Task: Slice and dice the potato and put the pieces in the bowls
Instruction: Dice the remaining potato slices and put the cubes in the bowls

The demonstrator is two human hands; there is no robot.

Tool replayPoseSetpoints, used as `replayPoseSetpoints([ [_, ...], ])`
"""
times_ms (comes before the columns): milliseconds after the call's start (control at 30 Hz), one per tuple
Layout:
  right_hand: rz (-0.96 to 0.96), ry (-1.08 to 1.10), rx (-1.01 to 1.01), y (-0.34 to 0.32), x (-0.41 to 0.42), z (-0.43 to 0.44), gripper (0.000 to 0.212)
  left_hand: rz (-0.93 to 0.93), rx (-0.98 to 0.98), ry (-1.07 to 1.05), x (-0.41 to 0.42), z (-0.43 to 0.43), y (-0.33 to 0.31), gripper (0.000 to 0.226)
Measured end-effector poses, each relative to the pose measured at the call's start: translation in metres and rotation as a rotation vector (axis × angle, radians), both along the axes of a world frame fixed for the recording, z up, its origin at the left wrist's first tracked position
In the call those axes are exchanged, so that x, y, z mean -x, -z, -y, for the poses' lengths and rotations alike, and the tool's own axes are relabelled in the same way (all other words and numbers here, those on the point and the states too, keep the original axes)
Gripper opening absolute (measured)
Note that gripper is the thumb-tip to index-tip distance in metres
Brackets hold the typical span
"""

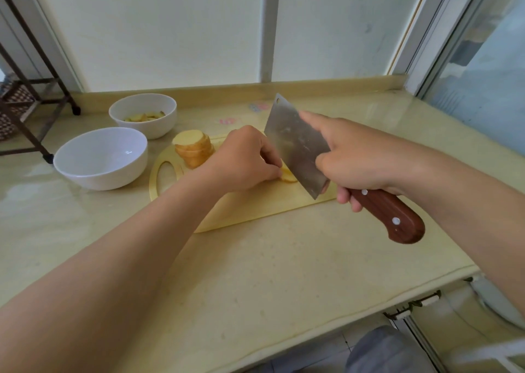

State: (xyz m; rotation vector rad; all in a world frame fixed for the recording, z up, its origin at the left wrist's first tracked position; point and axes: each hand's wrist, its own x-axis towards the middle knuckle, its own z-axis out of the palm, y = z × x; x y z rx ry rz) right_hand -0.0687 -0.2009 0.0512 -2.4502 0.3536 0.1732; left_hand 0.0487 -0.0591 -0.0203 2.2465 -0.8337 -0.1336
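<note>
We look down on a pale beige, marble-like surface (pixel 284 259) with a low raised ledge (pixel 312 86) along its back edge. Behind it we see frosted white window panes (pixel 159 32) split by a white upright frame (pixel 268 26), letting in soft, even daylight. At our right a glazed sliding window (pixel 483 83) meets the corner. At far left stands a dark metal rack (pixel 37 87) with a woven basket (pixel 12 100) inside its frame. Pale floor tiles (pixel 312 354) show below the front edge

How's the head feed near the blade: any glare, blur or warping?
Head view: soft even daylight, faint shadows; cleaver blade dull, no hard glare; countertop sheen far right; wide-angle tilts window frames; left hand sharp, hides most of the slice.
</note>
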Motion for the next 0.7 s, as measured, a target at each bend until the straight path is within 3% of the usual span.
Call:
replayPoseSetpoints([
  [367,-0.058,0.005,0.098,0.018,-0.04,-0.023,0.091,-0.008,0.019,-0.033,0.0,0.003,0.005,0.006],
  [567,0.038,0.021,-0.016,0.011,-0.057,-0.008,0.084,-0.038,0.044,-0.047,0.001,0.001,0.004,0.005],
  [700,0.139,0.106,-0.198,0.005,-0.034,0.022,0.085,-0.037,0.043,-0.053,-0.001,-0.001,0.004,0.009],
])
